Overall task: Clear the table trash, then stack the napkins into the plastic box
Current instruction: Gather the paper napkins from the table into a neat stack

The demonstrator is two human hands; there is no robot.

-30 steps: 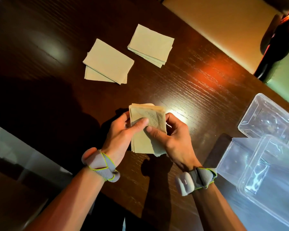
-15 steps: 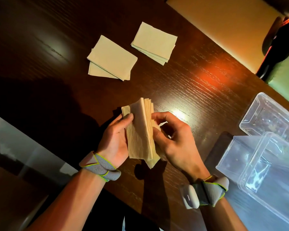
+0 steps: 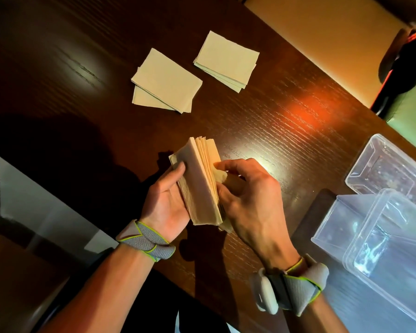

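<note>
Napkin bundle (image 3: 202, 186) pinched edgewise between left hand (image 3: 166, 200) and right hand (image 3: 247, 195); light, limp, prone to fanning; best gripped across both flat faces.

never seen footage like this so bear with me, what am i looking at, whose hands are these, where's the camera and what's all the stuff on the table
No machine here: these are a person's own two bare hands, with grey bands on the wrists. The single picture comes from a wide-angle camera worn on the person's head, looking forward and down, which is why the arms come in from the bottom edge.

The left hand and right hand together hold a stack of napkins on edge, its layers fanned at the top, just above a dark wooden table. Farther away on the table lie two flat napkin piles: the left pile and the right pile. At the right stand clear plastic boxes, with no napkins visible in them, so the stacking into the box is not yet done.
</note>
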